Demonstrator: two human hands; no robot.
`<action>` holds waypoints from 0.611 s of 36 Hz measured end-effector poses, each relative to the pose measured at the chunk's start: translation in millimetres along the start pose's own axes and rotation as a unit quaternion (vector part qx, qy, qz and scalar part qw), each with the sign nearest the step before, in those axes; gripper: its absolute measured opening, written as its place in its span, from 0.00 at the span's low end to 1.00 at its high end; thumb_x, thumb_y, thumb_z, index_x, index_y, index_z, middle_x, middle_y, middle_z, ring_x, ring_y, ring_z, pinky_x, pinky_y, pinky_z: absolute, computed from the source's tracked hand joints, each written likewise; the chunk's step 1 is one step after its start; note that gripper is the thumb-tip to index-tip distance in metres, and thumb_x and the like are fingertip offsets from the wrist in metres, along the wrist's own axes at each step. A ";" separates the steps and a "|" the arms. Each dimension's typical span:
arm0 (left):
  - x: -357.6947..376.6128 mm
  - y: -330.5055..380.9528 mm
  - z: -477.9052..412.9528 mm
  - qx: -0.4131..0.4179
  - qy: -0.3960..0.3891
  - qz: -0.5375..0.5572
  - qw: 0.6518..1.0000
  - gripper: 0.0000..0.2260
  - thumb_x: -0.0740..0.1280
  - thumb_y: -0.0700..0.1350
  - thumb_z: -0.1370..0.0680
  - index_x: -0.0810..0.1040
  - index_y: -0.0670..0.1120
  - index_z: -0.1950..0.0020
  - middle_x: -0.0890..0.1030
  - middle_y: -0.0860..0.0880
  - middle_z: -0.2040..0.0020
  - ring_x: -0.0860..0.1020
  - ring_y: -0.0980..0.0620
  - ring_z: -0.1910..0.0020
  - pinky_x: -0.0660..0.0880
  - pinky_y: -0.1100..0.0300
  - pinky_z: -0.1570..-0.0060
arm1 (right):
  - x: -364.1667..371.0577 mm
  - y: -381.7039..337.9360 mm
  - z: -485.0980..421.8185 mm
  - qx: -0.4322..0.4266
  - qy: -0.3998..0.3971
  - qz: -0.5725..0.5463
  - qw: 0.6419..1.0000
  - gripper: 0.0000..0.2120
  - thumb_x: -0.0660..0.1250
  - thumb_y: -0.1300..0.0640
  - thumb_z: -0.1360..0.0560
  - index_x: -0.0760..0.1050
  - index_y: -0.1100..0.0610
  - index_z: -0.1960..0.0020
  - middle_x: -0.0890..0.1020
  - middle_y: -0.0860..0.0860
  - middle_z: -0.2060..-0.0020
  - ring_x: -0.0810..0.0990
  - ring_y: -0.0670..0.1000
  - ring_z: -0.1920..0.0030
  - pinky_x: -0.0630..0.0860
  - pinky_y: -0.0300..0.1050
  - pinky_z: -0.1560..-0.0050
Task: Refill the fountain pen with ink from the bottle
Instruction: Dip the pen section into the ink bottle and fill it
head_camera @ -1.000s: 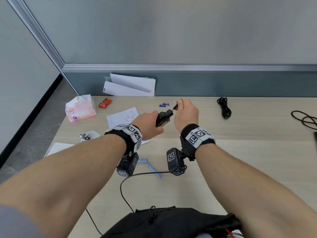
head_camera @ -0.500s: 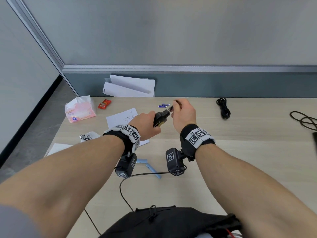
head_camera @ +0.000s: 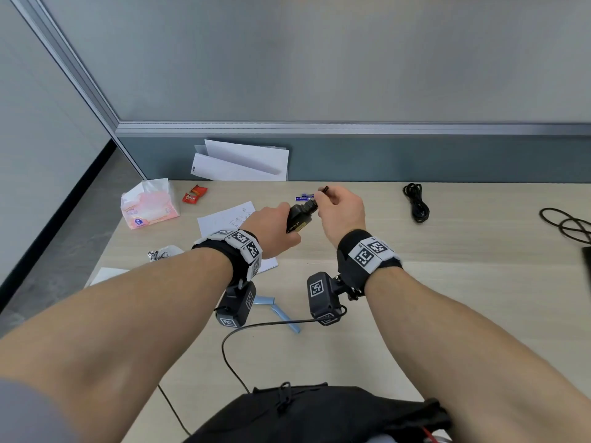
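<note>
My left hand (head_camera: 271,230) held the small black ink bottle (head_camera: 299,217) tipped, its open neck toward my right hand (head_camera: 340,211). That hand pinched a thin dark pen part (head_camera: 324,190) just above the neck. I think dipping comes next, slowly.

- One ink bottle (head_camera: 299,218), in the left hand's (head_camera: 271,230) grip.
- One small dark pen part (head_camera: 325,189), in the right hand's (head_camera: 342,212) grip.
- Two small blue batteries (head_camera: 303,197), just beyond the grips.
- One tissue pack (head_camera: 147,204), far left of the grips.
- Two red candy wrappers (head_camera: 194,194), left of the grips.
- Two blue strips (head_camera: 278,310), nearer than the grips.
- Two black cable coils: one (head_camera: 415,203) right of the grips, another (head_camera: 566,225) at the worktop's (head_camera: 463,282) right edge.
</note>
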State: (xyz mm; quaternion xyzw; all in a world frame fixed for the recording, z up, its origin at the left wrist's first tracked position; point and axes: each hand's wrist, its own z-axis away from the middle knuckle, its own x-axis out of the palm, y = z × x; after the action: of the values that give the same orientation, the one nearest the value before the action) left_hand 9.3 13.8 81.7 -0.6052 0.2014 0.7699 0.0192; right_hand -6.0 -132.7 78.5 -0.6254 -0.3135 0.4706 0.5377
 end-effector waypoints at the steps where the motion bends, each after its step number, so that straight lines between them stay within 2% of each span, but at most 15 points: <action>1: 0.1 -0.9 0.0 0.001 0.001 -0.002 1.000 0.13 0.65 0.52 0.27 0.67 0.47 0.49 0.74 0.48 0.63 0.75 0.49 0.65 0.71 0.57 0.69 | 0.1 0.3 -0.1 -0.002 -0.001 0.006 1.000 0.03 0.66 0.56 0.25 0.78 0.52 0.56 0.81 0.49 0.63 0.78 0.51 0.60 0.78 0.49 0.49; 5: 1.6 -3.2 0.0 0.007 0.004 -0.001 1.000 0.13 0.65 0.52 0.28 0.67 0.47 0.50 0.75 0.49 0.63 0.75 0.49 0.65 0.72 0.57 0.68 | 0.8 2.0 -0.2 -0.005 0.001 0.011 1.000 0.05 0.65 0.55 0.25 0.78 0.52 0.57 0.80 0.47 0.65 0.77 0.49 0.61 0.76 0.44 0.54; 8: 3.3 -3.8 0.3 0.016 0.003 0.009 1.000 0.13 0.65 0.53 0.28 0.66 0.48 0.51 0.75 0.50 0.64 0.75 0.50 0.66 0.69 0.58 0.70 | 1.1 4.0 -0.4 -0.011 0.001 0.024 1.000 0.05 0.65 0.56 0.24 0.78 0.52 0.57 0.79 0.44 0.65 0.76 0.46 0.61 0.71 0.34 0.60; 10: 4.1 -4.2 0.6 0.023 0.003 0.017 1.000 0.13 0.65 0.53 0.28 0.66 0.49 0.51 0.74 0.50 0.64 0.74 0.51 0.67 0.67 0.59 0.71 | -0.1 5.7 -0.8 -0.013 -0.001 0.030 0.999 0.05 0.64 0.55 0.24 0.77 0.52 0.57 0.79 0.44 0.65 0.76 0.45 0.62 0.68 0.32 0.62; 13: 3.6 -4.6 1.0 0.030 0.010 0.020 0.999 0.13 0.65 0.53 0.28 0.65 0.49 0.52 0.74 0.51 0.65 0.73 0.53 0.68 0.64 0.60 0.72 | -1.9 8.3 -2.3 -0.008 0.002 0.034 0.999 0.06 0.64 0.56 0.23 0.77 0.52 0.58 0.77 0.42 0.67 0.74 0.42 0.66 0.67 0.34 0.64; 18: 3.6 -5.5 1.9 0.028 0.009 0.020 0.999 0.14 0.66 0.53 0.29 0.66 0.49 0.51 0.74 0.51 0.65 0.74 0.53 0.68 0.65 0.61 0.73 | -1.5 10.6 -2.7 0.008 -0.004 0.036 0.999 0.07 0.63 0.56 0.23 0.77 0.52 0.58 0.77 0.45 0.68 0.75 0.50 0.63 0.73 0.42 0.58; 22: 5.6 -6.0 1.7 0.021 0.009 0.023 0.999 0.15 0.66 0.54 0.30 0.66 0.49 0.50 0.75 0.51 0.65 0.74 0.53 0.68 0.66 0.61 0.72 | -1.8 10.6 -2.5 0.010 -0.005 0.041 0.999 0.07 0.63 0.56 0.23 0.77 0.51 0.59 0.78 0.46 0.67 0.76 0.50 0.63 0.73 0.42 0.58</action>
State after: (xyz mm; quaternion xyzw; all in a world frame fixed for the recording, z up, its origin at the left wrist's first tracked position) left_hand 7.9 18.7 75.0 -0.6063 0.2316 0.7606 0.0120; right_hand -5.5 -137.6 68.7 -0.6298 -0.2856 0.4989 0.5224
